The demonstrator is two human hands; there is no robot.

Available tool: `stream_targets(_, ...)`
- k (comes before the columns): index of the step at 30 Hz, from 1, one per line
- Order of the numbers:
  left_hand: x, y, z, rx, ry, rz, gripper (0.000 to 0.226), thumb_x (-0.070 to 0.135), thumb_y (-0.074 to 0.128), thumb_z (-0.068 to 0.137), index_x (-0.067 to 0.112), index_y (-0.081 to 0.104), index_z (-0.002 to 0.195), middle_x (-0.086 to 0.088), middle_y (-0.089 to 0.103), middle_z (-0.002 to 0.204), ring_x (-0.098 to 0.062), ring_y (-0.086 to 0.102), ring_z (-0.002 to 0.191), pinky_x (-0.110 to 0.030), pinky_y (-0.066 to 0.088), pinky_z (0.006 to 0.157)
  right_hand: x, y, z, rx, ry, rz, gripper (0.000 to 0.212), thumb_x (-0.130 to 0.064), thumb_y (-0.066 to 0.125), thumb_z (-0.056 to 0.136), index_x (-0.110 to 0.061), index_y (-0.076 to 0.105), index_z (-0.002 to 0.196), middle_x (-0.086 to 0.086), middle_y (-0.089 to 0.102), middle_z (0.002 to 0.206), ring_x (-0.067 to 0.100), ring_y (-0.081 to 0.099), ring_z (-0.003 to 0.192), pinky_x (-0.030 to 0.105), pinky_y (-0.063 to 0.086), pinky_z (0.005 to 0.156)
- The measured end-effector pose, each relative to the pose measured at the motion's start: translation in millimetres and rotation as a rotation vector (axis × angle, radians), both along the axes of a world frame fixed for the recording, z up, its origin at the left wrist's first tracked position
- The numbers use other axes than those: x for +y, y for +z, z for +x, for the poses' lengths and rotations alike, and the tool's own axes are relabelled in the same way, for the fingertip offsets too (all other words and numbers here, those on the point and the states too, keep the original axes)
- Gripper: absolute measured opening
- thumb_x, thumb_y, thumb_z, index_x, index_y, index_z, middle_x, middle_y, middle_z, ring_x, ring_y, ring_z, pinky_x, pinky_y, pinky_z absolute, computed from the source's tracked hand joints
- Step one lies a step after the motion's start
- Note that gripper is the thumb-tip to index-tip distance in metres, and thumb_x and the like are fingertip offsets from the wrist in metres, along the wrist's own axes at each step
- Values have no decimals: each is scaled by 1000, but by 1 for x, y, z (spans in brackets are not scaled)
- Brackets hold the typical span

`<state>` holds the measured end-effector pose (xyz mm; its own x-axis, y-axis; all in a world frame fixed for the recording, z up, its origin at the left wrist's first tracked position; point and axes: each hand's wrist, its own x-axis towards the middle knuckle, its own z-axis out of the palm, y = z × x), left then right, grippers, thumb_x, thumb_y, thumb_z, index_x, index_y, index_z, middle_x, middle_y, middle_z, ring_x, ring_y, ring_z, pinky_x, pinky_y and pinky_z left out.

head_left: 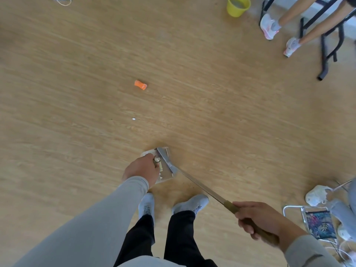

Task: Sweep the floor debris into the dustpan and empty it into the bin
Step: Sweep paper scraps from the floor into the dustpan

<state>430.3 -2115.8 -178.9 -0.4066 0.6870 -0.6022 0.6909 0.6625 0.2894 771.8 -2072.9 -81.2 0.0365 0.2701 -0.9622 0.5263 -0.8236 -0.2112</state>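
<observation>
I had my left hand (141,170) gripping the dustpan (163,166) near my feet, my right hand (258,218) clenched round the broom handle (202,187), its head in the pan among a few scraps; an orange scrap (140,85) and a white fleck (133,118) lay farther out unswept, the yellow bin (238,5) far right, emptying undone

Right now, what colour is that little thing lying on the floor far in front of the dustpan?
Orange, seen best in the head view.
</observation>
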Motion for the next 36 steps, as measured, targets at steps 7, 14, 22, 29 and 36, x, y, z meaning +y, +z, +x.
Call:
stream_targets(7,-3,4,-3,1,4,16,14,42,47,98,29,53,99,5,60,85,-23,61,79,-31,49,69,-13,-14,-31,-74,125,118,40,5,62,89,-12,59,124,21,58,63,22,45,44,27,34,41)
stream_targets(14,-16,3,-4,-23,15,24,19,42,47,98,29,57,107,4,64,90,-23,63,81,-32,52,71,-29,-17,-42,-37,128,26,34,4,60,89,-10,62,120,21,56,64,23,42,48,27,35,42)
stream_targets(22,-45,20,-44,-79,134,17,29,49,48,95,32,60,116,8,67,94,-17,65,78,-31,54,69,-15,47,-30,4,109,40,31,5,60,91,-10,63,118,21,58,69,20,44,45,21,29,41)
stream_targets(29,-71,65,-79,-61,279,103,19,46,50,95,31,61,91,6,66,79,-17,64,70,-35,58,70,1,49,-98,-11,185,172,17,1,57,92,3,62,108,19,58,62,23,43,46,28,33,42)
stream_targets(36,-74,77,-102,-41,396,140,19,45,53,96,28,62,93,2,66,81,-20,63,70,-32,54,64,30,56,-143,-8,133,216,13,-2,52,100,8,60,96,14,50,55,21,35,43,31,31,41)
